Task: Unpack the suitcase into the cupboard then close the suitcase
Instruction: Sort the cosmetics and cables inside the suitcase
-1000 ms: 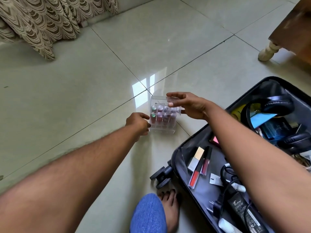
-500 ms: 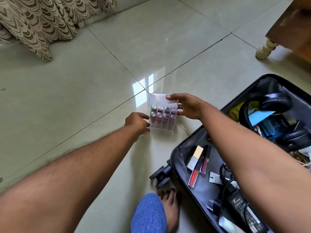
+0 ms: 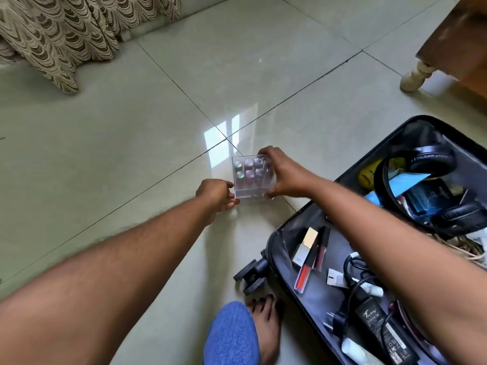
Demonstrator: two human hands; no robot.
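Glossy, smooth tiled floor, mirroring window light. On it, clear hard-plastic case, shiny. Right of the case, suitcase with matt grey cloth lining; inside, matt black plastic headphones, glossy lip-gloss tubes. Beyond the case, woven patterned curtain, polished wooden furniture.

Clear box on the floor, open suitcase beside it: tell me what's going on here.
A person is unpacking. Both hands hold a clear box of small bottles over the tiled floor: the left hand grips its near left corner, the right hand its right side. The suitcase lies open beside them, with headphones, lip glosses and a charger inside.
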